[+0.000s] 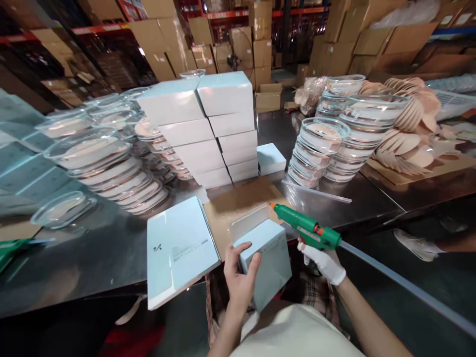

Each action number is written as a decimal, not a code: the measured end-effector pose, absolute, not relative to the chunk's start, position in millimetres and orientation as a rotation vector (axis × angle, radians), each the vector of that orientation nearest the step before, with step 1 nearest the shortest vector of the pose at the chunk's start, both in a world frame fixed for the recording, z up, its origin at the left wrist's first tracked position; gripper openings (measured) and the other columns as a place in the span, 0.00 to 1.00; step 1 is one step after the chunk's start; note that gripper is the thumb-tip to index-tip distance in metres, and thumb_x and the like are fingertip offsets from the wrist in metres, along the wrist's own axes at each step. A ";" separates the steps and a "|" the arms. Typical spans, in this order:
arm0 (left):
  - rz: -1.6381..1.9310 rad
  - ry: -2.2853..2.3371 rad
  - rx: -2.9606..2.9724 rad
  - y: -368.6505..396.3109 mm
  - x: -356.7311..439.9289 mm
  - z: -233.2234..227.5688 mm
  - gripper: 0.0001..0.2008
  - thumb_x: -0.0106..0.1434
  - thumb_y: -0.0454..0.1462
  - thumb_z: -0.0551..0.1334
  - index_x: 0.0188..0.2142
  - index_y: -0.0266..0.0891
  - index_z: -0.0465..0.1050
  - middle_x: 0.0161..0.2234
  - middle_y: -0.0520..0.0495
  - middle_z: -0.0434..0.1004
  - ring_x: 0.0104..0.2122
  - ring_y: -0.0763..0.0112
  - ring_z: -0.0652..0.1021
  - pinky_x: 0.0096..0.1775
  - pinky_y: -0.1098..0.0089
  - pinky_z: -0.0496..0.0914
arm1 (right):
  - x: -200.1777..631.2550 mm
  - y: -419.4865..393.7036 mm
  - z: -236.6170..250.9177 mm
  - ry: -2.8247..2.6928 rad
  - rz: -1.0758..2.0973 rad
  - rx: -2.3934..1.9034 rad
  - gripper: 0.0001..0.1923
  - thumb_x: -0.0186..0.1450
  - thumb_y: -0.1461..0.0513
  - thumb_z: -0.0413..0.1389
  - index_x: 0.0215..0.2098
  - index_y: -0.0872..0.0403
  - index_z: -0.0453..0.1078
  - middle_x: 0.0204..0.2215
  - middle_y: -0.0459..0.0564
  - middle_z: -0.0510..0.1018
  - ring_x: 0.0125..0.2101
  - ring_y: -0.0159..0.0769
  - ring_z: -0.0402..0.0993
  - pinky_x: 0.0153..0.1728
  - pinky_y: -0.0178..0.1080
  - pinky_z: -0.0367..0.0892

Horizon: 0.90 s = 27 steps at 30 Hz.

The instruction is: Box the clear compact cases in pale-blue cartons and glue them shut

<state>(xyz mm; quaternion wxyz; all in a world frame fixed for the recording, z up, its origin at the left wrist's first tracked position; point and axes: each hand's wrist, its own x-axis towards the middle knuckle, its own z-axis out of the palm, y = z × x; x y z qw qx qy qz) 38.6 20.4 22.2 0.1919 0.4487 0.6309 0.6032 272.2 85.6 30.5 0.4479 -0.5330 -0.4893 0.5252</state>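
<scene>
Holding a smooth pale-blue cardboard box in the left hand, tilted, close to the body and between the two hands. Thumb and fingers part-way open, bent around the left end, with some of the grip hidden underneath. Probably light and fairly stiff, but would guess at thin walls, so easy to dent with a hard squeeze. Might be a bit slippery too, going by the sheen. Best gripped by the corners and folded edges, not mid-panel.

Also gripping a green plastic glue gun in the white-gloved right hand, closed around the handle below the body. Can't tell about the trigger. Likely heavier toward the back, with a long translucent glue stick trailing out past the right hand. Keep to the handle and well off the orange nozzle, likely hot.

Pointing at a thin white cardboard flap just beyond the left fingers, can't tell if touching. Looks bendy, so better supported from behind.

Also worth noting a flat pale-blue cardboard piece left of the left hand, on the shiny dark table, poking past the near edge
</scene>
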 end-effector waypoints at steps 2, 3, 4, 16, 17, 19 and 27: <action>1.676 1.756 1.206 20.0 37.3 24.8 0.18 0.61 0.53 0.71 0.40 0.43 0.82 0.41 0.46 0.79 0.45 0.57 0.77 0.47 0.64 0.70 | 272.8 103.5 33.1 -1.110 1.444 -1.307 0.20 0.56 0.47 0.63 0.35 0.54 0.78 0.18 0.46 0.76 0.16 0.34 0.67 0.20 0.38 0.65; 1.670 1.724 1.189 19.9 36.8 26.5 0.19 0.61 0.54 0.71 0.40 0.43 0.81 0.40 0.46 0.78 0.42 0.59 0.77 0.45 0.65 0.70 | 271.4 115.6 34.4 -1.095 1.490 -1.313 0.21 0.57 0.46 0.60 0.36 0.55 0.78 0.16 0.46 0.74 0.16 0.34 0.66 0.19 0.38 0.64; 1.670 1.678 1.173 19.9 36.3 28.2 0.19 0.61 0.55 0.70 0.41 0.44 0.81 0.39 0.47 0.77 0.40 0.61 0.76 0.43 0.66 0.69 | 269.6 128.9 35.3 -1.101 1.519 -1.334 0.22 0.58 0.46 0.58 0.35 0.56 0.78 0.14 0.46 0.72 0.15 0.34 0.65 0.19 0.37 0.63; 1.621 1.389 1.011 16.1 26.7 28.3 0.27 0.54 0.62 0.72 0.37 0.42 0.79 0.38 0.46 0.76 0.40 0.58 0.77 0.44 0.64 0.70 | 250.4 145.3 77.4 -1.449 1.361 -1.277 0.24 0.58 0.49 0.69 0.47 0.53 0.81 0.41 0.53 0.86 0.43 0.46 0.81 0.43 0.41 0.74; 1.617 1.365 1.012 16.5 28.3 28.0 0.27 0.53 0.61 0.73 0.37 0.42 0.78 0.39 0.46 0.76 0.42 0.56 0.78 0.45 0.63 0.71 | 243.8 141.7 80.7 -1.469 1.483 -1.170 0.28 0.57 0.47 0.69 0.50 0.55 0.80 0.41 0.53 0.86 0.42 0.46 0.81 0.43 0.43 0.75; 1.627 1.363 0.992 17.9 31.7 28.7 0.26 0.53 0.60 0.74 0.38 0.43 0.76 0.44 0.44 0.76 0.50 0.51 0.77 0.50 0.61 0.71 | 235.4 139.8 83.8 -1.475 1.648 -1.039 0.31 0.56 0.45 0.70 0.48 0.57 0.80 0.38 0.53 0.85 0.39 0.45 0.80 0.43 0.44 0.75; 1.785 1.082 0.895 26.5 25.1 29.2 0.25 0.60 0.48 0.74 0.52 0.52 0.67 0.50 0.48 0.73 0.54 0.57 0.79 0.56 0.57 0.72 | 254.0 140.6 81.1 -2.070 1.450 -0.377 0.32 0.65 0.40 0.64 0.56 0.53 0.77 0.56 0.59 0.77 0.56 0.44 0.75 0.58 0.48 0.69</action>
